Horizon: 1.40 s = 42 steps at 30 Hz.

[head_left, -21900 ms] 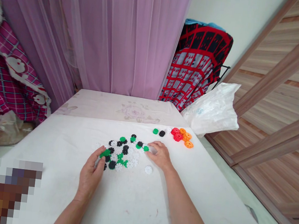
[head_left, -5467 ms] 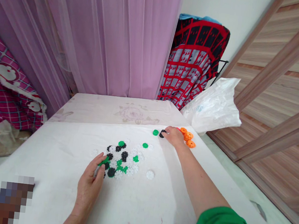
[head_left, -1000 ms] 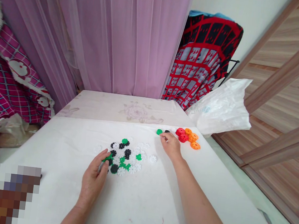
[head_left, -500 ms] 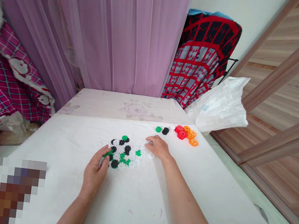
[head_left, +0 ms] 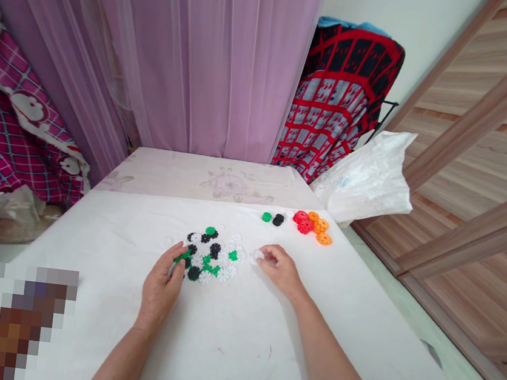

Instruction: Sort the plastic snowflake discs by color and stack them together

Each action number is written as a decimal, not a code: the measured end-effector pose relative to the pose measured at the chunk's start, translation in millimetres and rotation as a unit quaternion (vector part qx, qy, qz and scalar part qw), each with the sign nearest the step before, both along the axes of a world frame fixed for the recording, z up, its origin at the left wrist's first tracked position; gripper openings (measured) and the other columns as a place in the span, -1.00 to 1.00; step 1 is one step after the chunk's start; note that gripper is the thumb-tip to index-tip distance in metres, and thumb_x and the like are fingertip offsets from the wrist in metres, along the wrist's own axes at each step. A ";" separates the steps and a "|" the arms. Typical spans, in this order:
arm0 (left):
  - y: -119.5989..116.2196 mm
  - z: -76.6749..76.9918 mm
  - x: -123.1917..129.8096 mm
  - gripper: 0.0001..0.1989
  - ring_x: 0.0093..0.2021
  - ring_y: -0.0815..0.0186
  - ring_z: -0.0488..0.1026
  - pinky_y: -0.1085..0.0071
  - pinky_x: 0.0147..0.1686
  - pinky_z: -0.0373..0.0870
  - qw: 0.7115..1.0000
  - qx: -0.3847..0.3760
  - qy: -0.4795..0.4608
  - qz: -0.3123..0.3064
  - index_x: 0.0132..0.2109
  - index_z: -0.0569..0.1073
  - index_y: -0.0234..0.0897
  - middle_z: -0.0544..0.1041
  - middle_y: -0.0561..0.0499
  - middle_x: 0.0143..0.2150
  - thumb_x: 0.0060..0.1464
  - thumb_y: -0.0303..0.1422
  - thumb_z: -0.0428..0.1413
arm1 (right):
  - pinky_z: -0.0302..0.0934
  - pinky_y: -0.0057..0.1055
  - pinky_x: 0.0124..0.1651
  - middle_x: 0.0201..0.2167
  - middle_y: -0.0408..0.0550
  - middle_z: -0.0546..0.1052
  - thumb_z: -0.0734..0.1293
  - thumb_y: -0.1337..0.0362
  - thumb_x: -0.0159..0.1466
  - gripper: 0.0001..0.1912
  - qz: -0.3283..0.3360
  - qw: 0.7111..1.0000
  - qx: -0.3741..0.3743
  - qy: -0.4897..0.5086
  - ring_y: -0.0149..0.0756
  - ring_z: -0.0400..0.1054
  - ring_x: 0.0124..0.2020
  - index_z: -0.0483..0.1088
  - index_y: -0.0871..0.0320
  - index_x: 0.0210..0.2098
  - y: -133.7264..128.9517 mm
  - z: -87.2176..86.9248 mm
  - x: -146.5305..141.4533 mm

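A loose pile of flat, notched plastic snowflake discs in white (head_left: 205, 277), black (head_left: 215, 250) and green (head_left: 233, 255) lies on the white-covered table. At the pile's left edge is my left hand (head_left: 163, 280), its fingers curled towards the thumb. A green disc (head_left: 181, 256) shows against its fingertips, but what lies between finger and thumb is mostly hidden. My right hand (head_left: 281, 271) is just right of the pile, low over the cloth. Its thumb and fingers pinch a white snowflake disc (head_left: 255, 256).
Near the far right edge sit a green stack (head_left: 267, 217), a black stack (head_left: 278, 219), red discs (head_left: 303, 221) and orange discs (head_left: 323, 239). A white plastic bag (head_left: 368, 182) stands beyond that corner. Purple curtains (head_left: 213, 57) hang behind, and wooden doors (head_left: 479, 179) are at the right.
My right hand has drawn back to the right and nearer to me, away from the pile, with a white disc at its fingertips. The left hand stays almost in place.
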State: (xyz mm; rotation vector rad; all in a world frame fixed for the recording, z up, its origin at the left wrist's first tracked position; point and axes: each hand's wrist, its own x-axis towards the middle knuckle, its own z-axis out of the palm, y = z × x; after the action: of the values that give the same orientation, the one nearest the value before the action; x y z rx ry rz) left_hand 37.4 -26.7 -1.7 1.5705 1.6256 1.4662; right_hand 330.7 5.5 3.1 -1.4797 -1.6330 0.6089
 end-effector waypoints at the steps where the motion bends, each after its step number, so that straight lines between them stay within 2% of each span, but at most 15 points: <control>1: -0.1 0.5 0.2 -0.68 0.18 0.18 0.41 0.16 0.21 0.31 1.000 0.000 -0.001 0.001 -0.04 0.53 -0.17 0.50 -0.06 0.15 0.14 -0.20 0.02 | 0.26 -0.37 -0.22 -0.35 -0.13 0.47 0.33 0.14 0.10 -0.78 -0.003 1.000 0.010 -0.009 -0.34 0.34 -0.36 0.45 0.09 -0.29 -4.1 -0.4 -0.8; 12: 0.6 0.1 0.5 -0.69 0.17 0.19 0.42 0.18 0.19 0.34 1.000 0.004 0.008 0.007 -0.04 0.52 -0.16 0.50 -0.05 0.15 0.14 -0.21 0.01 | 0.28 -0.37 -0.17 -0.32 -0.14 0.45 0.32 0.27 0.09 -0.82 0.006 0.995 0.032 -0.096 -0.35 0.36 -0.34 0.43 0.07 -0.27 -7.9 2.4 -7.0; 19: -0.5 2.5 1.3 -0.68 0.17 0.18 0.42 0.17 0.22 0.30 1.000 0.003 0.016 0.005 -0.05 0.53 -0.17 0.51 -0.06 0.14 0.14 -0.21 0.01 | 0.29 -0.33 -0.09 -0.17 -0.11 0.49 0.36 0.30 0.06 -0.65 0.015 0.990 0.017 -0.139 -0.32 0.40 -0.25 0.43 0.06 -0.12 -8.6 3.0 -7.9; 23: -1.1 3.6 1.2 -0.68 0.18 0.18 0.41 0.17 0.21 0.31 1.000 -0.002 0.014 0.004 -0.04 0.53 -0.16 0.50 -0.05 0.15 0.14 -0.21 0.01 | 0.25 -0.30 -0.03 -0.16 -0.10 0.52 0.36 0.32 0.07 -0.64 0.024 0.985 0.017 -0.172 -0.27 0.39 -0.19 0.44 0.06 -0.10 -7.5 3.4 -8.9; 33: -1.0 4.9 0.8 -0.70 0.18 0.19 0.41 0.17 0.22 0.30 1.000 -0.003 0.012 0.000 -0.04 0.53 -0.15 0.50 -0.04 0.15 0.15 -0.23 0.01 | 0.24 -0.29 -0.02 -0.18 -0.10 0.52 0.34 0.32 0.10 -0.63 0.025 0.984 -0.008 -0.174 -0.26 0.39 -0.19 0.45 0.04 -0.07 -5.5 5.9 -9.3; 37: -1.0 5.2 1.5 -0.69 0.18 0.17 0.41 0.16 0.20 0.32 1.000 -0.009 0.007 0.001 -0.04 0.53 -0.16 0.50 -0.06 0.15 0.15 -0.22 0.01 | 0.21 -0.26 0.05 -0.08 -0.05 0.49 0.37 0.26 0.10 -0.64 0.009 0.983 0.019 -0.185 -0.21 0.36 -0.07 0.47 0.04 -0.07 -6.8 7.9 -15.7; 42: -0.5 4.4 2.5 -0.68 0.18 0.16 0.41 0.18 0.15 0.37 1.000 -0.010 -0.006 0.003 -0.05 0.54 -0.17 0.50 -0.07 0.15 0.14 -0.20 0.01 | 0.03 -0.08 0.15 0.11 0.02 0.40 0.41 0.21 0.10 -0.72 -0.002 0.962 0.053 -0.269 -0.06 0.21 0.12 0.53 0.03 -0.17 -7.1 17.1 -33.3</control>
State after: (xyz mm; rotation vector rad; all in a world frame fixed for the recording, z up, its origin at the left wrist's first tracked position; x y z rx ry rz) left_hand 39.9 -27.1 2.7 1.5429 1.6357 1.4553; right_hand 297.5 -1.5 20.2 -1.6591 -2.0316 0.1076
